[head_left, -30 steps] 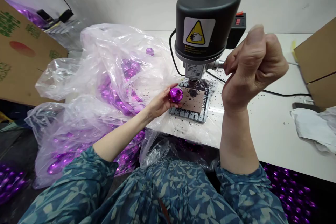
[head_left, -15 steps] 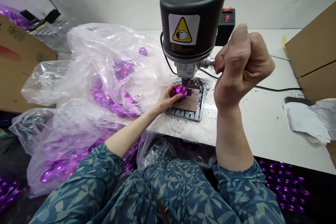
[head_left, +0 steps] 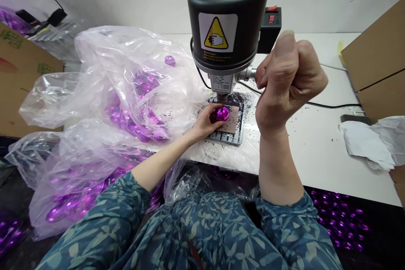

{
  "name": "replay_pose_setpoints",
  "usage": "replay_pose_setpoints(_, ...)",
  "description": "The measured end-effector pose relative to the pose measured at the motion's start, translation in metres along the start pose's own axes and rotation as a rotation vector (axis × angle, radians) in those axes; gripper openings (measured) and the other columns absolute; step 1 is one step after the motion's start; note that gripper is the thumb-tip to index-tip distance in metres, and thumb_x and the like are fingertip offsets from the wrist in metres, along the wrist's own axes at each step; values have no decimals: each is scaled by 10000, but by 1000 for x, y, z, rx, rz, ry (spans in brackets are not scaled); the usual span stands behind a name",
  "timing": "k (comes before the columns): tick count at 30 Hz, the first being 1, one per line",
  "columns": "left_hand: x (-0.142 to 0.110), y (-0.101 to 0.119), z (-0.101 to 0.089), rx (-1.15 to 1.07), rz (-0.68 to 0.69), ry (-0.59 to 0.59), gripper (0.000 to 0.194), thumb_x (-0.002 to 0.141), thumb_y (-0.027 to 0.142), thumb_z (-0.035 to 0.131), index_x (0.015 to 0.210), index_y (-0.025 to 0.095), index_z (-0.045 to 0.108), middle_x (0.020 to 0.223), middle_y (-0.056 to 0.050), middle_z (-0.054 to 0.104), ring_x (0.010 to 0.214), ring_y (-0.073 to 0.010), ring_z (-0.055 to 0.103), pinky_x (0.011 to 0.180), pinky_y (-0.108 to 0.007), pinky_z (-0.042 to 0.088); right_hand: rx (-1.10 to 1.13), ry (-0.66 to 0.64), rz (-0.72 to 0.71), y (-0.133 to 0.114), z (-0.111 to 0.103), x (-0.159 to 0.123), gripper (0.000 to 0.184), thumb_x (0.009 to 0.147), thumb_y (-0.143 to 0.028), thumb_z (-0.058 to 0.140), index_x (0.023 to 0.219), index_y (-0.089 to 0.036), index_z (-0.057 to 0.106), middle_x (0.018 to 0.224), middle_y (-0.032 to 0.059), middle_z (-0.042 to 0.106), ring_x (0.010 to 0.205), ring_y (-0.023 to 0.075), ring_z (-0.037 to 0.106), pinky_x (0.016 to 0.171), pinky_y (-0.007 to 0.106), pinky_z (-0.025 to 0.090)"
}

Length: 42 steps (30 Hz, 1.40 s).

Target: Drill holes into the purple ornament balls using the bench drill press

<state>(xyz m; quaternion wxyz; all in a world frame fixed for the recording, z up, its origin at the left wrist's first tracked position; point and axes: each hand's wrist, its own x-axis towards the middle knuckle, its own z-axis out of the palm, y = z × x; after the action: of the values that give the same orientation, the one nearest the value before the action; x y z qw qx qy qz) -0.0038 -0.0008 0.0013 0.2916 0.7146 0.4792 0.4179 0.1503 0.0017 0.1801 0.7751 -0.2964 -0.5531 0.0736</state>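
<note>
Fingers and thumb of my left hand [head_left: 206,122] grip a shiny purple faceted mirror ball [head_left: 223,113] from its left side. It is held low over the brown board [head_left: 233,124] on the drill press base [head_left: 226,137], just under the chuck [head_left: 222,98]. Whether the ball touches the board I cannot tell. My right hand [head_left: 287,80] is closed in a fist around the lever [head_left: 252,71] at the right side of the black drill press [head_left: 228,21]; most of the lever is hidden inside the fist.
Clear plastic bags [head_left: 126,50] with purple balls spread over the left of the white table [head_left: 303,147]. Dark shavings lie around the base. Cardboard boxes [head_left: 379,46] stand right, white paper [head_left: 363,143] lies near them. A black cable [head_left: 335,105] crosses the table. More purple balls [head_left: 343,219] sit below, right.
My left hand has shifted slightly right with the mirror ball and turned it, so a different side shows. My right hand keeps its grip on the lever. The whole view has moved a little.
</note>
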Motion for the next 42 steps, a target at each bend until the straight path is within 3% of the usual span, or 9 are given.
replay_pose_setpoints(4,-2,-1,5,-6,3,25,559,851,302,865,1348,211,627,1336,-121,719,1186,-273,706,1011,-408,594,98,7,-28,6,-2,-3,582,978,-653,564,628,-249,334,563,-44,273,487,103,285,539,363,292)
replay_pose_setpoints(12,-3,-1,7,-78,-9,38,559,848,283,861,1343,199,614,1320,-129,721,1157,-258,715,983,-385,593,203,49,-249,11,-1,-11,615,1020,-368,596,594,-194,189,482,-56,217,397,49,238,438,330,153)
replay_pose_setpoints(20,-3,-2,8,-85,18,28,556,883,360,847,1362,213,606,1359,-134,702,1210,-273,700,1018,-403,578,143,50,-143,10,-3,-17,654,1010,-497,574,591,-220,155,464,-40,198,407,90,181,472,381,154)
replay_pose_setpoints(28,-4,-2,10,-78,1,70,512,932,480,807,1337,219,634,1333,-124,711,1226,-263,690,1047,-397,555,213,60,-268,16,-3,-18,601,990,-351,606,555,-208,217,452,-49,229,382,79,210,437,360,144)
replay_pose_setpoints(36,-7,-5,14,-129,-51,118,545,900,520,846,1278,209,606,1265,-118,703,1152,-241,702,996,-376,568,53,202,-284,30,-1,-28,692,987,-485,578,513,-219,150,432,-35,121,393,95,169,449,377,210)
replay_pose_setpoints(42,-7,-7,15,-126,-21,131,531,902,514,846,1270,210,614,1255,-117,699,1152,-244,705,980,-386,580,200,55,-441,36,-9,-29,558,993,-248,582,567,-211,223,461,-67,211,367,48,240,382,273,243)
